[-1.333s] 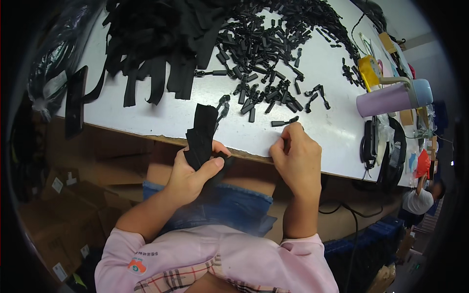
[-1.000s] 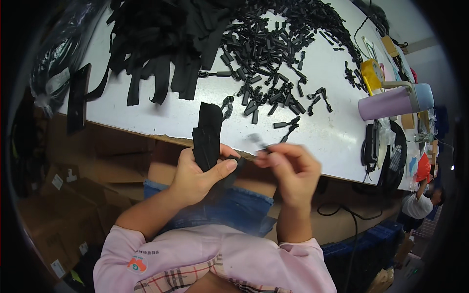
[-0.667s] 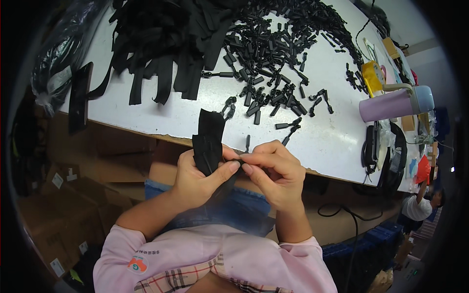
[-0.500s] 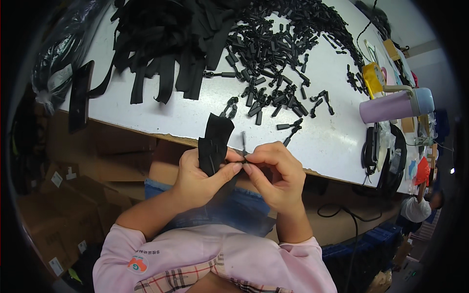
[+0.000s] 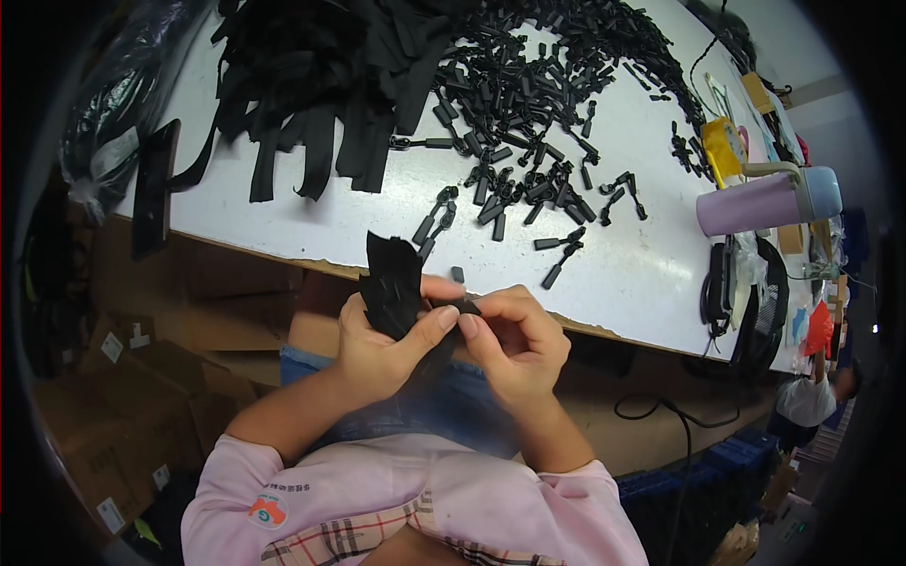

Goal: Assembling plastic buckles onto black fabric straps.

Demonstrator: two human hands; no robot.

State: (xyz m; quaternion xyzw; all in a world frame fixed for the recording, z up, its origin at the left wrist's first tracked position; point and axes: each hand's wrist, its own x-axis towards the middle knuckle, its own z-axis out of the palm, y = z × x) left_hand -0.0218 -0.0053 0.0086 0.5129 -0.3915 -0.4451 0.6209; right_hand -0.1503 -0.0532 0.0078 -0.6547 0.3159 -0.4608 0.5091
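My left hand (image 5: pixel 382 344) is closed round a black zipper tape (image 5: pixel 392 283); one end stands up above the fist and the rest hangs toward my lap. At the table's near edge my right hand (image 5: pixel 519 344) pinches the tape's other part, its fingertips almost meeting my left thumb. A black zipper pull (image 5: pixel 458 274) sticks up just beyond the fingertips; its slider is hidden by the fingers. Beyond my hands, many loose black zipper sliders with pulls (image 5: pixel 514 184) lie spread over the white table (image 5: pixel 330 222).
A heap of black tape strips (image 5: pixel 321 85) covers the far left of the table, beside a dark phone-like slab (image 5: pixel 156 189) at the edge. To the right lie a lilac bottle (image 5: pixel 755 205) and a yellow tape roll (image 5: pixel 722 151). Cardboard boxes (image 5: pixel 123 415) stand at lower left.
Both hands have moved slightly left and nearer to each other. The upright tape end has shifted left and down, and the pull between the fingers shows shorter.
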